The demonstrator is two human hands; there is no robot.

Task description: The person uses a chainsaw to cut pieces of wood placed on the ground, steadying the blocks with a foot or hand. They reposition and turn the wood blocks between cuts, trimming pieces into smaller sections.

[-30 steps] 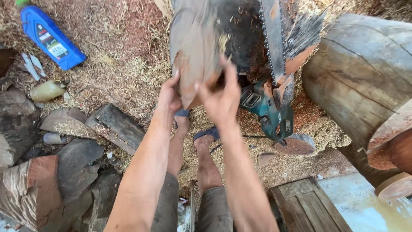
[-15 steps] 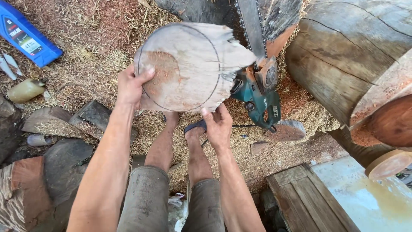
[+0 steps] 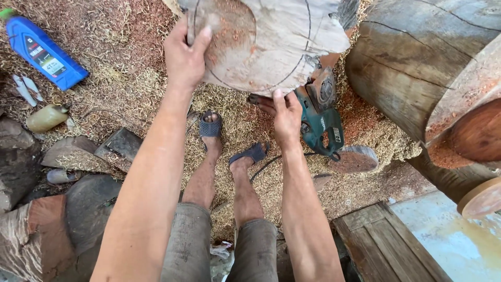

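Both hands now sit higher than before, and the round wood slab (image 3: 266, 42) has come up closer and looks bigger. The left hand (image 3: 185, 60) grips the slab's left edge, thumb on the flat face, fingers curled behind. The right hand (image 3: 286, 116) holds the bottom edge, fingers wrapped under it. The slab stands on its edge above the sawdust ground (image 3: 130, 89), with a dark circle drawn on its face. A green chainsaw (image 3: 323, 122) lies just behind the right hand. A big log (image 3: 407, 68) lies to the right. Two feet in dark sandals (image 3: 211, 127) stand below the slab. A blue bottle (image 3: 44, 52) lies far left on the sawdust.
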